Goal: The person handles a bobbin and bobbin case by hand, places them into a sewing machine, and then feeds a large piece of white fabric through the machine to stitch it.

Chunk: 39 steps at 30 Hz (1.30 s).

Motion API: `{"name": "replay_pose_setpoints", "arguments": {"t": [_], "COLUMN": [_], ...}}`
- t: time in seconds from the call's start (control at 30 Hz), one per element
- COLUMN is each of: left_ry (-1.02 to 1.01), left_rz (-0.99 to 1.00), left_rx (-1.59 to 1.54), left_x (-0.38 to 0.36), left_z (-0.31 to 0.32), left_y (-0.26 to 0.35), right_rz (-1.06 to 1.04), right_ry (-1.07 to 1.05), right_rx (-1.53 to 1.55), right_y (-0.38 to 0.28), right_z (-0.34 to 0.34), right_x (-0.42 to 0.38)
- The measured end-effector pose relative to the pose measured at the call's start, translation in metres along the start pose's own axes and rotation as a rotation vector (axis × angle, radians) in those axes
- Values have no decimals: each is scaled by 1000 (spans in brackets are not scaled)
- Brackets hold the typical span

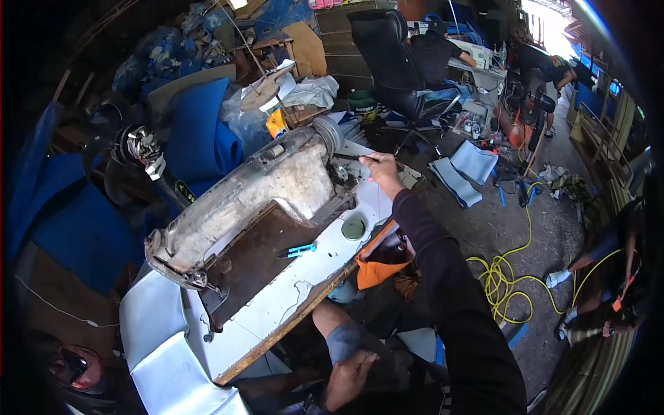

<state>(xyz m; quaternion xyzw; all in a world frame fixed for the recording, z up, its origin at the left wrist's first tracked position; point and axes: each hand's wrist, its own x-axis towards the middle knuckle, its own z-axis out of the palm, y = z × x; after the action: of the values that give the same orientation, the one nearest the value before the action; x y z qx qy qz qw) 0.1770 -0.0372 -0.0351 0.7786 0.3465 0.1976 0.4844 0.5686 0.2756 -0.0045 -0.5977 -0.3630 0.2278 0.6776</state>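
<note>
An old, worn sewing machine (294,183) stands on a white-topped table (266,315), its handwheel (328,135) at the far end. Beside that end, my right hand (382,173) is closed on a thin dark rod-like tool (349,157), whose exact kind I cannot make out. Low over my lap, near my bare knee, my left hand (349,380) has its fingers curled in; whatever may be inside is hidden. Between the machine and the table's front edge lie blue-handled thread snips (299,251) and a round green tin (353,229).
Pale sheet material (173,370) hangs over the table's near left end. An orange pouch (377,272) hangs at the front edge. Yellow cable (501,283) lies coiled on the floor. A black office chair (391,62) and a seated person (439,55) are at the back.
</note>
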Motion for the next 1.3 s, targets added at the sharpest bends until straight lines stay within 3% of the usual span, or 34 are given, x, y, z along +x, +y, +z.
{"name": "replay_pose_setpoints", "arguments": {"t": [0.13, 0.27, 0.9, 1.03, 1.13, 1.17, 1.27, 1.3], "left_ry": [92, 73, 42, 32, 45, 43, 75, 91], "left_rz": [109, 23, 9, -22, -9, -4, 23, 36], "left_rx": [-10, -29, -29, -43, -47, -42, -35, -34], "left_x": [-2, -3, 13, 10, 8, 8, 7, 7], "left_z": [-2, -6, -2, -1, -1, -3, -5, -6], "left_y": [18, 17, 1, 0, 1, 3, 12, 14], "right_rz": [-178, -26, -13, -310, -224, -296, -189, -247], "right_ry": [-93, -237, -353, -342, -340, -211, -189, -125], "right_rx": [-189, -91, -52, -216, -446, -512, -830, -823], "right_y": [16, 11, 8, -2, -30, -16, -58, -57], "right_z": [11, 1, -7, -5, 1, 10, 23, 29], "right_x": [23, 19, 8, -7, -17, -9, -8, -4]}}
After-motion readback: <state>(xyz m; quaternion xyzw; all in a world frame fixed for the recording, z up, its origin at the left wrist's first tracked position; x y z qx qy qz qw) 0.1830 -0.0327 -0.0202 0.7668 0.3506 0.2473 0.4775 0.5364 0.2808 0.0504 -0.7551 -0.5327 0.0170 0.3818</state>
